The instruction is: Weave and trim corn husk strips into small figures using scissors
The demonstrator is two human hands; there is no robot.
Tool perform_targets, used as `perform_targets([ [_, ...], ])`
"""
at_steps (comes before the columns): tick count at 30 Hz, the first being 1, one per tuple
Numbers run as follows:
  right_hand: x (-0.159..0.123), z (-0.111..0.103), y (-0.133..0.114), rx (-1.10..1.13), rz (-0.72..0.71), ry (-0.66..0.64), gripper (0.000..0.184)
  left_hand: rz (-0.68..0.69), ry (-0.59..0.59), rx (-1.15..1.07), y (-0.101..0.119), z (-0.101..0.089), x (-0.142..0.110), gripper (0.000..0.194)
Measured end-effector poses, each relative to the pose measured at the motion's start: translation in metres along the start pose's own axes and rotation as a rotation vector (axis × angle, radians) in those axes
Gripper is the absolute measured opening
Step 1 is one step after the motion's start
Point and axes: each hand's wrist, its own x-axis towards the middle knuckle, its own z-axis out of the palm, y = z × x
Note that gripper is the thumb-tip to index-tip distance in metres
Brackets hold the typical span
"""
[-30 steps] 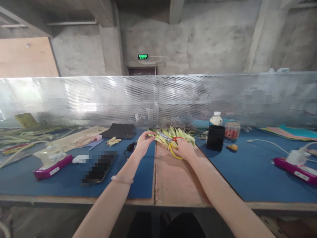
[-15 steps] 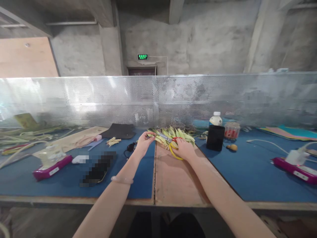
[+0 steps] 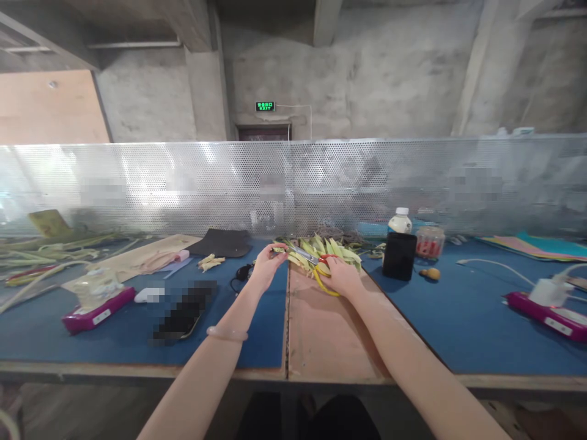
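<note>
My right hand (image 3: 339, 275) is closed around the handles of a pair of scissors (image 3: 304, 255), one red and one yellow. Their metal blades point left and away from me, toward my left hand (image 3: 268, 266). Between the thumb and fingers of that hand is a small green leaf strip (image 3: 279, 249), close to the blade tips. Behind and under the scissors lies a pile of pale green, husk-like leaves (image 3: 337, 249). Whether the blades touch the strip is too small to tell.
A wooden board (image 3: 330, 342) runs between two blue mats (image 3: 257, 342). Left are a phone (image 3: 183, 311), a magenta power strip (image 3: 98, 311) and a black bulb (image 3: 242, 272). Right stand a black container (image 3: 399, 256), a bottle (image 3: 400, 221) and a jar (image 3: 430, 242). A perforated metal screen (image 3: 293, 177) closes the back.
Both hands, the scissors and the leaf strip keep nearly the same place. The view shifts very slightly; the scissor blades look a little closer together than a second ago.
</note>
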Motion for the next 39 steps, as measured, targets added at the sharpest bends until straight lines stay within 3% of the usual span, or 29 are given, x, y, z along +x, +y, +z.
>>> perform_targets([
  [15, -0.0002, 0.0009, 0.0010, 0.009, -0.031, 0.086, 0.035, -0.056, 0.057, -0.181, -0.0002, -0.0049, 0.0044, 0.026],
  [29, -0.0010, -0.0045, -0.0027, 0.000, -0.013, 0.081, 0.037, -0.079, -0.018, -0.185, 0.0002, -0.0067, 0.0033, 0.033],
  [39, -0.0013, -0.0048, -0.0018, 0.016, -0.020, 0.098, 0.034, -0.079, -0.006, -0.227, 0.0042, -0.0058, 0.0019, 0.039],
])
